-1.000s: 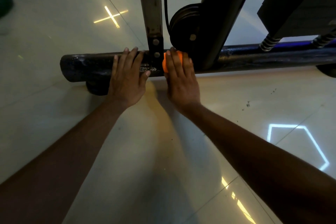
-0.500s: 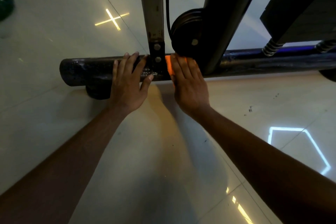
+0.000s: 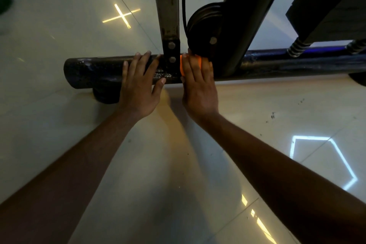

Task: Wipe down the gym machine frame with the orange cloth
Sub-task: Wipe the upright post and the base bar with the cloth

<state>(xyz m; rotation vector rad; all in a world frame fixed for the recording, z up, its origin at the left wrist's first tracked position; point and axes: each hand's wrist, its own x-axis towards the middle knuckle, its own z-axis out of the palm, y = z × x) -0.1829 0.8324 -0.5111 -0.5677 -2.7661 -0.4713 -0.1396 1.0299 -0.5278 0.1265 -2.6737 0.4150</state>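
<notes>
A glossy pale tiled floor [image 3: 59, 144] lies under you, dim, with reflected ceiling lights showing as a yellow cross [image 3: 121, 16] and a blue outlined shape [image 3: 324, 162], and a few dark specks on the tiles to your right. Across it runs the machine's black base tube [image 3: 95, 71], standing on a round foot [image 3: 105, 95], with a worn grey upright [image 3: 167, 2] bolted to it through a black bracket [image 3: 172, 53] and a pulley wheel [image 3: 204, 25] just beside that. Your left hand [image 3: 138, 85] rests flat on the tube left of the bracket, fingers straight and holding nothing, bracing you. Your right hand [image 3: 198, 83] lies flat with straight fingers pressing the orange cloth [image 3: 183, 65] against the tube, right of the bracket and below the pulley; only a small strip of cloth shows around your fingers. You look to be mid-wipe at this joint. How much of the frame is already clean cannot be read in this light. Judging by the scuffed patch at the bracket's foot and the long run of tube off to the right, plus the uprights above, a good deal probably remains.
</notes>
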